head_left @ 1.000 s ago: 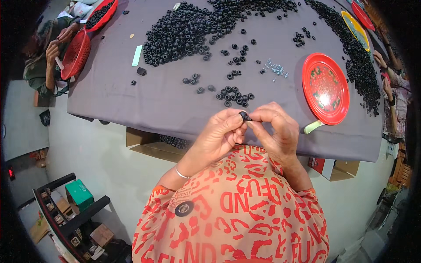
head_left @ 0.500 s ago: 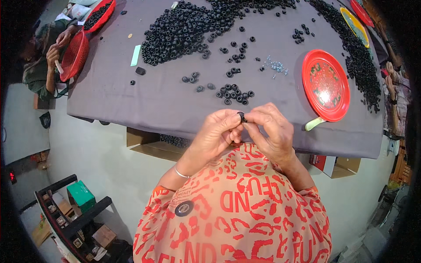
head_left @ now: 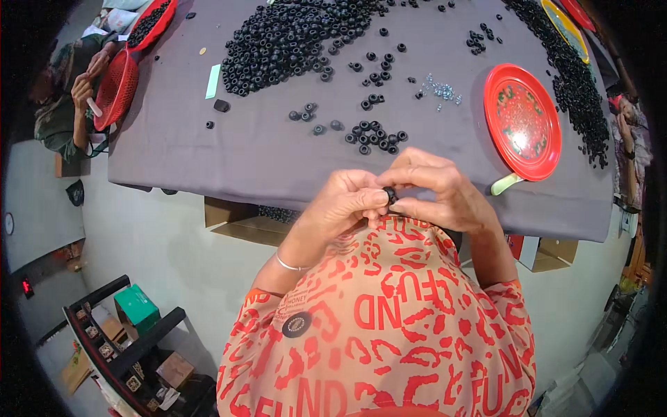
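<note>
Close to my body at the table's front edge, my left hand (head_left: 347,199) pinches a small black round part (head_left: 390,195) between thumb and fingers. The fingers and thumb of my right hand (head_left: 448,191) close on the same part from the other side. Fingertips hide much of it, and fine detail is too small to make out. Just beyond my hands lies a small cluster of black ring-shaped parts (head_left: 375,137), with several loose ones (head_left: 303,113) to its left. Farther right are small clear or silvery pieces (head_left: 442,90).
A large heap of black parts (head_left: 292,48) covers the far table. To the right stand a red round tray (head_left: 490,115) with a pale green handle (head_left: 506,184) and a strip of smaller black pieces (head_left: 583,104). At left, another person's hands (head_left: 87,83) are beside a red basket (head_left: 117,94).
My right hand has turned, its fingers now spread over and under the black part. Both hands remain together at the front edge. The whole view has shifted slightly.
</note>
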Motion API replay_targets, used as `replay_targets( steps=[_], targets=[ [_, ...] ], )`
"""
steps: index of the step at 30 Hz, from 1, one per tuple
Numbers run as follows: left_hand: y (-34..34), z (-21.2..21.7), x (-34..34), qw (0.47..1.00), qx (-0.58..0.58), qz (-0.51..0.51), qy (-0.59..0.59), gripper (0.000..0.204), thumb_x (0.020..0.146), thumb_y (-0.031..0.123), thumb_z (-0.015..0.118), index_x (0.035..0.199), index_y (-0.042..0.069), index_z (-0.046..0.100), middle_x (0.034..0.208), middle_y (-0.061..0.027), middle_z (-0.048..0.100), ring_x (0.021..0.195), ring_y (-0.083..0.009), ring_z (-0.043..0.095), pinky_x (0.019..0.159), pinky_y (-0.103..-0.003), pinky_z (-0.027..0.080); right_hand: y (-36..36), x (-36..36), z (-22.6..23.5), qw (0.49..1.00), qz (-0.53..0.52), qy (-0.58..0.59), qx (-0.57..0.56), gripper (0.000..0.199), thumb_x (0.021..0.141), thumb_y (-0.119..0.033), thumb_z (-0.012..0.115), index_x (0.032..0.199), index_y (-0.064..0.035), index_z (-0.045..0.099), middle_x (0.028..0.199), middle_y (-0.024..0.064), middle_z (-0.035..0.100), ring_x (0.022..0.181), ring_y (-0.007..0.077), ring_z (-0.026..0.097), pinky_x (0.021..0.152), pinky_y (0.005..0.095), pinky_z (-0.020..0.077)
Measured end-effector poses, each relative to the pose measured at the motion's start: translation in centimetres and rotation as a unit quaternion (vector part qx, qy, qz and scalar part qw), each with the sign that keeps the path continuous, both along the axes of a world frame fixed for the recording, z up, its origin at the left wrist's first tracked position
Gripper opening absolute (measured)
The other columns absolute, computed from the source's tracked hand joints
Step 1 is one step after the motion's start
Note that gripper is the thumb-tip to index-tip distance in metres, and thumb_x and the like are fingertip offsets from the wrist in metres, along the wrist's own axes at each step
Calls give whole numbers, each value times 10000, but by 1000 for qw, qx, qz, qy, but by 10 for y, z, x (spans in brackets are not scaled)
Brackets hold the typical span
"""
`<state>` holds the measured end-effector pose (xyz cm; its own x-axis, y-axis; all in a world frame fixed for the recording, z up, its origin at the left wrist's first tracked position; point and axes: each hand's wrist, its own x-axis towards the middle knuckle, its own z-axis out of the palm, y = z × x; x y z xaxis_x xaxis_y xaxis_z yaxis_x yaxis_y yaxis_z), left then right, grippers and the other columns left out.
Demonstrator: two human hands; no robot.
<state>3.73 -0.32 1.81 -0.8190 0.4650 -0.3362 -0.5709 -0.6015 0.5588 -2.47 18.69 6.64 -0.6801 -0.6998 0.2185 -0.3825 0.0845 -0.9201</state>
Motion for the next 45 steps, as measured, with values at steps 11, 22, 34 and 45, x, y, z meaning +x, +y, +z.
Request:
replay_targets(
  steps=[11, 22, 34, 45],
  targets=[
    [3, -6, 23, 993, 66, -36, -88, 224, 817, 135, 651, 891, -74, 614, 660, -97, 624, 544, -135, 624, 544, -243, 538, 3, 20, -13, 998, 48, -35, 10, 192, 655, 26, 692, 821, -2, 600, 675, 51, 524, 611, 166, 507, 527, 288, 402],
    [-1, -12, 24, 988, 94, -25, -119, 204, 829, 109, 637, 892, -82, 599, 740, -120, 637, 548, -147, 634, 529, -256, 548, -7, 21, -27, 999, 21, 35, -6, 178, 649, 30, 686, 791, -15, 589, 646, 46, 503, 576, 156, 491, 494, 281, 374],
    [-36, -15, -60, 481, -732, 214, 432, 136, 671, 169, 706, 764, 123, 619, 956, 8, 623, 1053, -253, 491, 966, -467, 295, -11, -5, -46, 977, -215, 2, 18, 289, 712, 27, 641, 987, 11, 556, 880, 68, 543, 743, 126, 509, 654, 240, 418],
    [-63, -33, -74, 462, -729, 196, 466, 153, 668, 75, 652, 794, 89, 566, 870, -21, 608, 885, -233, 542, 805, -357, 398, 23, -44, -81, 882, -434, 132, 130, 130, 770, 1, 627, 889, 15, 576, 771, 89, 535, 602, 151, 519, 561, 270, 436]
  ],
)
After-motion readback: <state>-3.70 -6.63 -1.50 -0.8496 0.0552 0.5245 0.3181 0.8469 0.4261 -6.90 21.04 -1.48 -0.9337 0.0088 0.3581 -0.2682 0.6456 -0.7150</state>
